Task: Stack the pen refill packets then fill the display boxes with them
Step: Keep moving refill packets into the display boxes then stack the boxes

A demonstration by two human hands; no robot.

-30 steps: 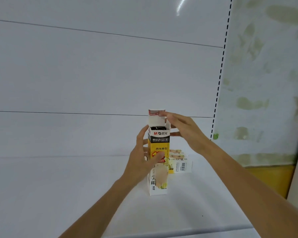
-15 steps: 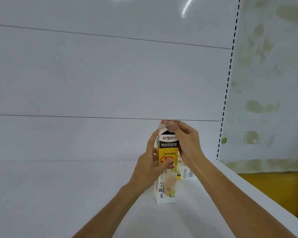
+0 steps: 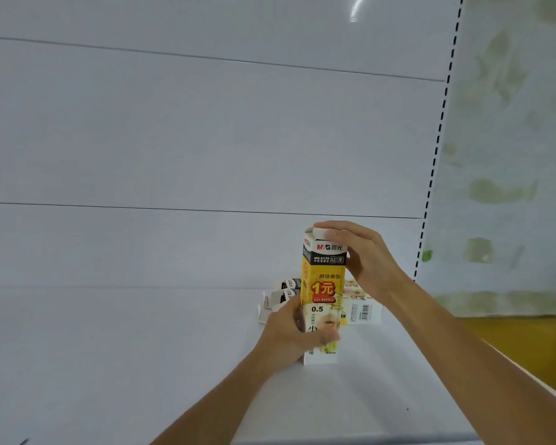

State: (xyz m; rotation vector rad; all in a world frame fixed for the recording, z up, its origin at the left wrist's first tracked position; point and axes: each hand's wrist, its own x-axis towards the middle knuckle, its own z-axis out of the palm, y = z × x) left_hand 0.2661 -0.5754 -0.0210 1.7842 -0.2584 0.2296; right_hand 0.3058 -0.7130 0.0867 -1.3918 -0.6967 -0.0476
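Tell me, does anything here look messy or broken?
Nothing looks broken. Behind the upright yellow box, other boxes lie on their sides, and one at the left seems to have its end flap open. The wall on the right has greenish blotches.

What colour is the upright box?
The box is yellow, black band above, white below; head view.

Yellow upright box, black band by R hand, white base by L hand, red price mark, flat boxes behind L hand white w/ black ends, shelf white, wall pale w/ green blotches
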